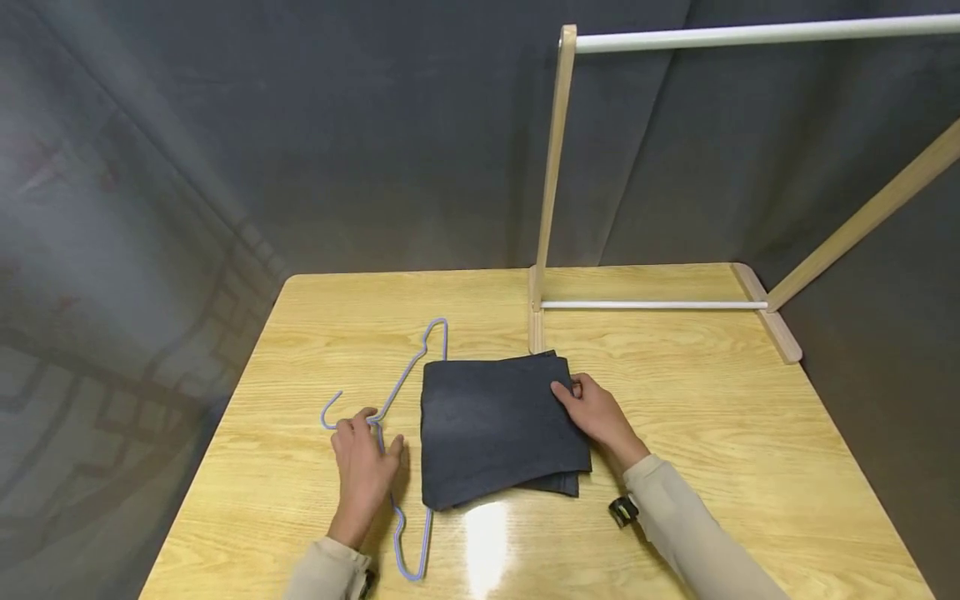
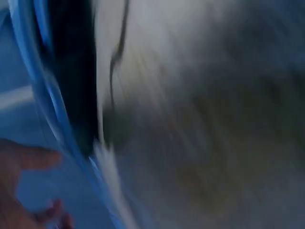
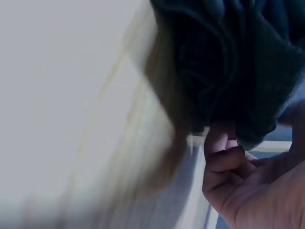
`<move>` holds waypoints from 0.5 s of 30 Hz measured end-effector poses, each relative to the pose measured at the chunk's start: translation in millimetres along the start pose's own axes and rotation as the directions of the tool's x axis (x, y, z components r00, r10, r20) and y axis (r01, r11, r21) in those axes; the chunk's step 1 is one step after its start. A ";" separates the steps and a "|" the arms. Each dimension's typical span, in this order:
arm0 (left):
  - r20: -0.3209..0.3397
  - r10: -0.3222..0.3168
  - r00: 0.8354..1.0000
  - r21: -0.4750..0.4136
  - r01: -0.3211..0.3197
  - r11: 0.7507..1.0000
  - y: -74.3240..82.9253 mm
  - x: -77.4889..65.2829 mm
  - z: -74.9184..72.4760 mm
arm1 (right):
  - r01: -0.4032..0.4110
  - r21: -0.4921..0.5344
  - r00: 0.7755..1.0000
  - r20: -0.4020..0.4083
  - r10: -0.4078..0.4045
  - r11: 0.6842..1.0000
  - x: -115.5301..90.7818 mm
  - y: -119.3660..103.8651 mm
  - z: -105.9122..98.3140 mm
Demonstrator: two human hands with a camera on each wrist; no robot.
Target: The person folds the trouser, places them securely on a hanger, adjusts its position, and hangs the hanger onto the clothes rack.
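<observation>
A folded dark garment (image 1: pixel 498 429) lies on the table; its exact kind cannot be told. My right hand (image 1: pixel 600 417) pinches its right edge, thumb on top and fingers beneath. In the right wrist view the fabric (image 3: pixel 228 62) hangs in loose folds over the curled fingers. A blue-purple wire hanger (image 1: pixel 401 383) lies to the left, hook pointing left, its long bar partly covered by the garment's left edge. My left hand (image 1: pixel 363 467) is over the hanger's neck, thumb apart from the fingers. The left wrist view is blurred, with the hanger (image 2: pixel 62 114) beside that hand.
A rack with wooden posts (image 1: pixel 553 158) and a white top rail (image 1: pixel 750 35) stands at the back right of the wooden table (image 1: pixel 712 500). Its foot (image 1: pixel 536 329) is close behind the garment. Grey curtains (image 1: pixel 405 150) hang around the table.
</observation>
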State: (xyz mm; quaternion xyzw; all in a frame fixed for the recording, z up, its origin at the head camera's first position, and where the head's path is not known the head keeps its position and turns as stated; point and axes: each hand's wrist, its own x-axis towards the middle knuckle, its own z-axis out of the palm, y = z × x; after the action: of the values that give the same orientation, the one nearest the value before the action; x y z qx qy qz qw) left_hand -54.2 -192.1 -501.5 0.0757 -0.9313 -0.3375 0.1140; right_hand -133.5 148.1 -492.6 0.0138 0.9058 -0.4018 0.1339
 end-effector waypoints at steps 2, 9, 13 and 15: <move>0.010 0.207 0.978 0.064 -0.208 0.976 13.1 -8.2 6.4 | -0.031 0.052 0.999 -0.018 0.032 0.998 5.6 -1.6 -1.8; 0.323 0.622 0.713 0.241 -0.698 0.675 31.6 -27.2 12.0 | -0.055 0.103 0.998 -0.006 0.056 0.993 26.1 -8.9 -9.2; 0.314 0.704 0.637 0.310 -0.770 0.558 29.5 -29.8 13.4 | 0.012 0.090 1.000 -0.013 -0.011 0.996 31.3 -11.8 -15.9; 0.311 0.745 0.591 0.304 -0.804 0.511 28.9 -30.3 15.8 | 0.056 0.100 0.997 -0.050 -0.051 0.993 30.0 -12.8 -19.6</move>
State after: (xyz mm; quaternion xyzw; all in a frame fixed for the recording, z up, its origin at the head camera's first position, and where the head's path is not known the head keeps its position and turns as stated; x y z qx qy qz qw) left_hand -31.0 -153.8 -499.6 -0.3502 -0.9201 -0.0497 0.1680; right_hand -168.7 151.4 -478.3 0.0060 0.8871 -0.4503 0.1009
